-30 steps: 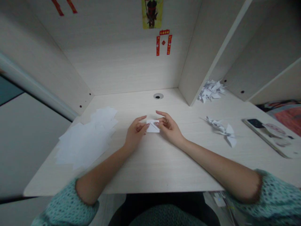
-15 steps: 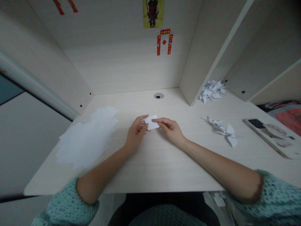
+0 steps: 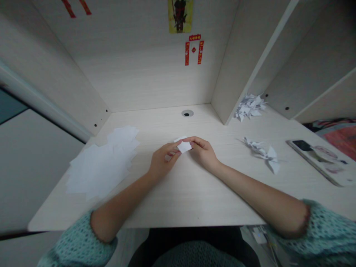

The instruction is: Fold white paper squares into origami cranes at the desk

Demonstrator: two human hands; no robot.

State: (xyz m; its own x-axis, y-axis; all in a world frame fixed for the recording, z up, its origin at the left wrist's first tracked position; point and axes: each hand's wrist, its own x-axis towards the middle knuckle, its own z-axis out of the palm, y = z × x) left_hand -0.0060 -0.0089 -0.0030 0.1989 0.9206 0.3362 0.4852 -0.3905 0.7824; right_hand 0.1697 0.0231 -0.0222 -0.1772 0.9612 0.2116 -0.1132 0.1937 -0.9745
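The small folded white paper piece (image 3: pixel 184 147) is pinched by my bare left hand (image 3: pixel 164 158) and bare right hand (image 3: pixel 205 152).

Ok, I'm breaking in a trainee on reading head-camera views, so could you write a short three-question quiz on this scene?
1. True or false: the left hand and the right hand both hold the small white paper.

2. Fill in: the flat white sheets are spread on the desk to the person's ____.

3. Which of these lies on the desk at the person's right?
A) scissors
B) phone
C) mug

Key: 1. true; 2. left; 3. B
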